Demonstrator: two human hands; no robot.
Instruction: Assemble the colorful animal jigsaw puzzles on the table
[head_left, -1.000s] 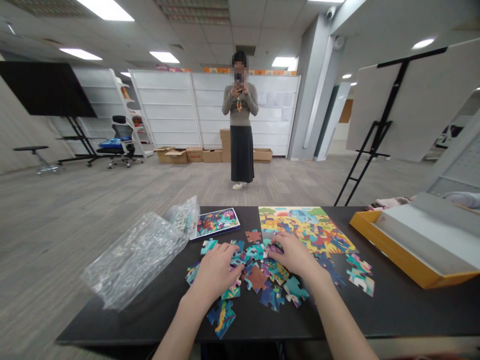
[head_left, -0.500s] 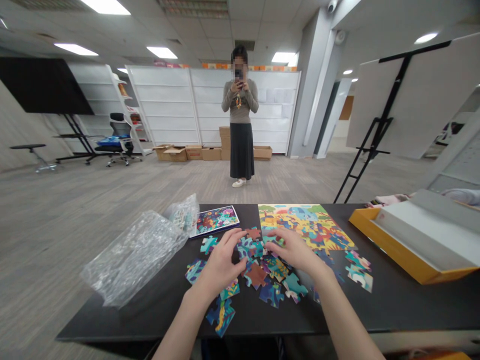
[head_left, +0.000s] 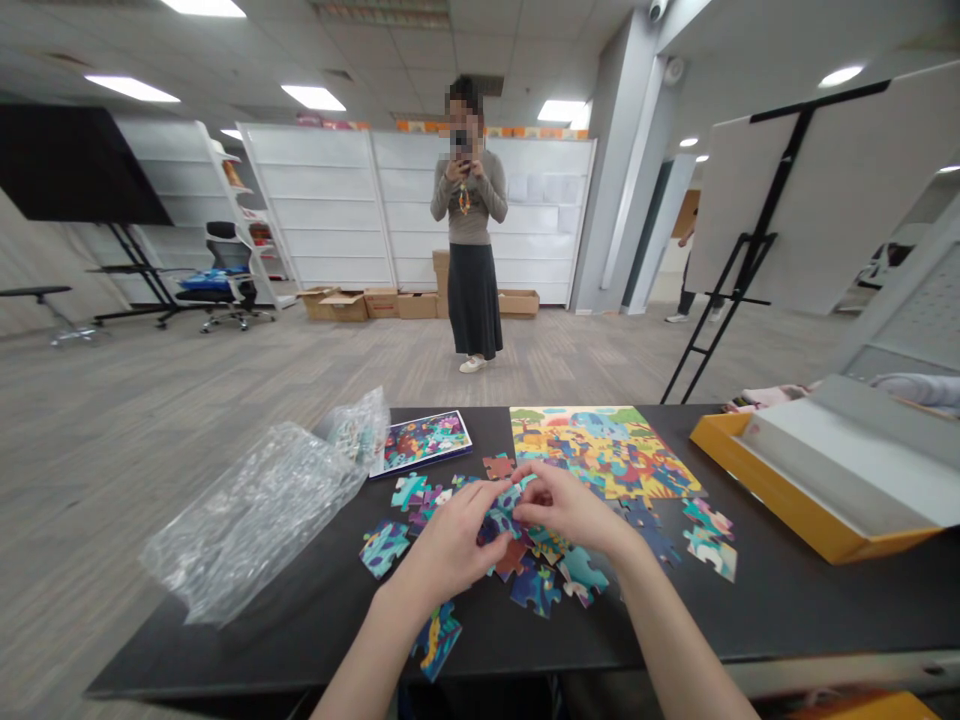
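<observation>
Several loose, colourful puzzle pieces [head_left: 536,585] lie scattered on the black table [head_left: 787,610]. My left hand [head_left: 450,545] and my right hand [head_left: 566,505] meet over the middle of the pile, fingers curled in a pinch on a teal puzzle piece [head_left: 504,500] between them. Just beyond my right hand lies a finished puzzle picture [head_left: 600,450], flat on the table. A small reference picture card [head_left: 424,440] sits to the left of it.
A crumpled clear plastic bag [head_left: 262,510] lies on the table's left end. An open yellow box with a grey lid [head_left: 825,470] stands at the right. A person [head_left: 469,225] stands on the floor beyond the table, holding a phone. An easel [head_left: 742,260] stands at the right.
My hands have lifted from lying flat on the pieces and come together at the pile's middle, pinching a piece. The view has shifted slightly left.
</observation>
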